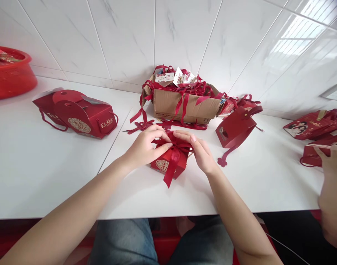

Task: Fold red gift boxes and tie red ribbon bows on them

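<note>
A small red gift box (164,163) with a gold round emblem stands on the white table, a red ribbon bow (172,160) tied at its top. One ribbon tail hangs down its front. My left hand (146,145) is at the bow's left side, thumb and fingertips closed on the ribbon. From the right, my right hand (201,151) touches the bow with fingers stretched out over its far side. The fingers partly cover the bow and the box top.
Behind is a cardboard box (182,106) heaped with red ribbons and tags. Larger red boxes (85,116) stand left, near a red basin (12,79). To the right are another red box (236,127) and several printed red boxes (309,125), with another person's hand (332,169) beside them.
</note>
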